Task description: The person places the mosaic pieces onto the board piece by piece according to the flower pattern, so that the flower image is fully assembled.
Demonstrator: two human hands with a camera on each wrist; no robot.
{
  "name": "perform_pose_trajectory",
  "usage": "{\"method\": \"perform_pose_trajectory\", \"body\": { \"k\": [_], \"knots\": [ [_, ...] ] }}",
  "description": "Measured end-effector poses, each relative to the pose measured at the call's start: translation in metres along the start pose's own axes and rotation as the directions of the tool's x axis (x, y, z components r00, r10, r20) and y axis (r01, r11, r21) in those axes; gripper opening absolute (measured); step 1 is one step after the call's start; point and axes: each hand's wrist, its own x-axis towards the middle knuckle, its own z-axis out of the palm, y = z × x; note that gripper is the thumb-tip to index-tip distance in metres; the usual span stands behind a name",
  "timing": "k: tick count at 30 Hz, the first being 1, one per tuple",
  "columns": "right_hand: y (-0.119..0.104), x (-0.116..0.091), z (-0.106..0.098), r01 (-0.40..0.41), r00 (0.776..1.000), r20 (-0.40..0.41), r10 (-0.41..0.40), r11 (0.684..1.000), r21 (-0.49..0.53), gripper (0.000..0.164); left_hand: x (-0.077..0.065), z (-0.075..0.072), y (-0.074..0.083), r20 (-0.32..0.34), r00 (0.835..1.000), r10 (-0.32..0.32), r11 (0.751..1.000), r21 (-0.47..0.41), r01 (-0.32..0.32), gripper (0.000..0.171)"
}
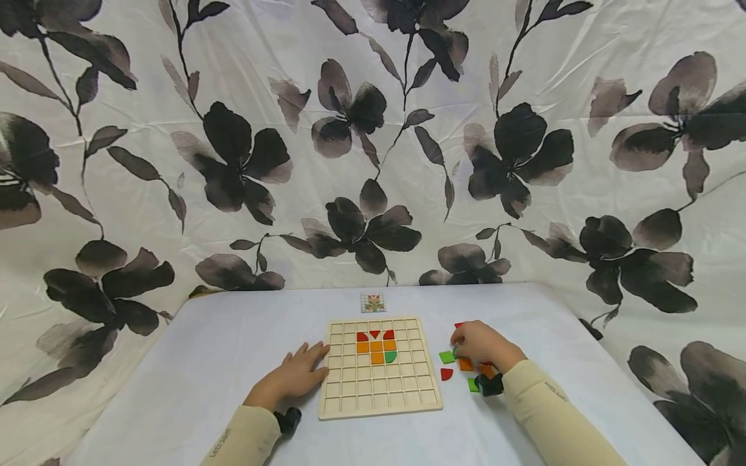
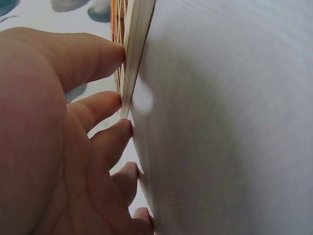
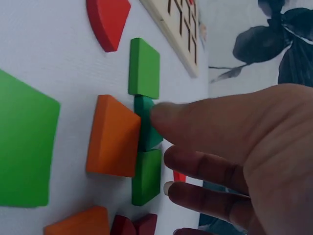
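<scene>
My left hand (image 1: pixel 296 370) lies at the left edge of a wooden grid board (image 1: pixel 381 410), thumb and fingertips touching its side. In the left wrist view the board's pale edge (image 2: pixel 138 34) meets the thumb. On the board, red, orange and green pieces form a small pattern, with a green quarter-round piece (image 1: pixel 390 356) at its lower right. Right of the board, my right hand (image 1: pixel 482 342) reaches down among loose pieces. Its thumb and forefinger pinch a dark green piece (image 3: pixel 145 122), partly hidden by the thumb, beside an orange square (image 3: pixel 115 137) and a light green square (image 3: pixel 145 68).
A small pattern card (image 1: pixel 373 302) lies behind the board. Near the right hand are a red quarter-round piece (image 1: pixel 446 374), a light green tile (image 1: pixel 447 356) and several other tiles. A flower-printed cloth (image 1: pixel 361 233) hangs behind the white table (image 1: pixel 233 336).
</scene>
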Motion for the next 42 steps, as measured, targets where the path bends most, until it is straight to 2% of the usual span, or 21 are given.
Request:
{"method": "perform_pose_trajectory", "body": {
  "k": [4, 12, 16, 21, 27, 36, 42],
  "knots": [
    [0.001, -0.004, 0.002, -0.002, 1.000, 0.010, 0.002, 1.000, -0.013, 0.018, 0.000, 0.000, 0.001, 0.003, 1.000, -0.004, 1.000, -0.011, 0.004, 0.053],
    [0.001, -0.005, 0.004, -0.009, 1.000, -0.018, 0.008, 0.999, -0.032, 0.006, 0.000, 0.003, 0.002, -0.005, 1.000, -0.017, 1.000, -0.017, 0.017, 0.054],
    [0.001, -0.007, 0.003, 0.020, 0.999, -0.030, -0.022, 0.996, -0.084, 0.009, -0.001, 0.004, 0.001, -0.006, 1.000, -0.016, 1.000, -0.016, 0.016, 0.054],
    [0.000, -0.008, 0.002, 0.010, 1.000, -0.011, -0.012, 0.991, -0.137, 0.014, -0.002, 0.004, 0.001, -0.004, 1.000, -0.016, 1.000, -0.013, 0.016, 0.055],
    [0.002, -0.006, 0.003, -0.009, 1.000, -0.006, 0.008, 0.993, -0.114, 0.007, -0.004, 0.005, 0.001, 0.002, 1.000, -0.014, 1.000, -0.012, 0.014, 0.054],
    [0.003, -0.002, 0.002, 0.081, 0.996, -0.033, -0.083, 0.995, -0.053, 0.015, -0.004, 0.005, 0.001, 0.004, 1.000, -0.013, 1.000, 0.003, 0.013, 0.054],
    [-0.013, 0.002, -0.002, 0.191, 0.979, -0.077, -0.188, 0.981, 0.030, 0.009, -0.003, 0.004, 0.001, -0.002, 1.000, -0.006, 1.000, 0.001, 0.006, 0.054]
  ]
}}
